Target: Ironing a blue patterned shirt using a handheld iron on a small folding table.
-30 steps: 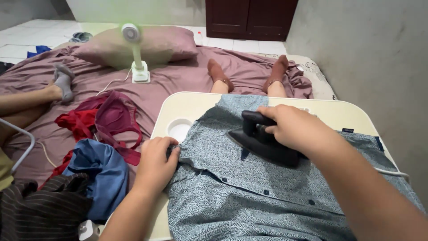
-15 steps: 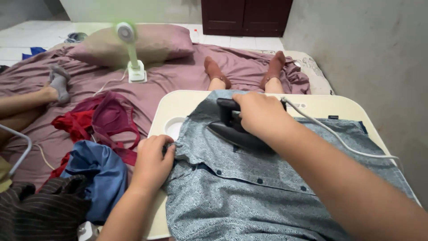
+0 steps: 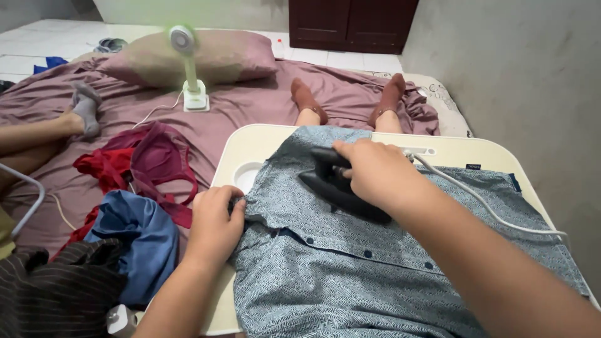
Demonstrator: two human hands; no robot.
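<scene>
- Beside the surface, a blue garment (image 3: 134,241) and red clothes (image 3: 134,166) lie heaped on the bed
- Left hand (image 3: 216,219) pinches the patterned blue shirt (image 3: 325,275) at its edge, fingers closed on cloth, holding it taut
- Shirt lies spread across the cream surface (image 3: 250,147); pressing looks mid-stroke
- Right hand (image 3: 375,172) is clamped around the black iron (image 3: 332,184), sole flat on the shirt; its next pass needs the white cord (image 3: 482,203) kept off the cloth

A small dark rectangular label (image 3: 473,166) sits on the cream lap table (image 3: 451,156) near its far right edge, just beyond the shirt's hem. No packages, signs or screens are visible elsewhere.
</scene>
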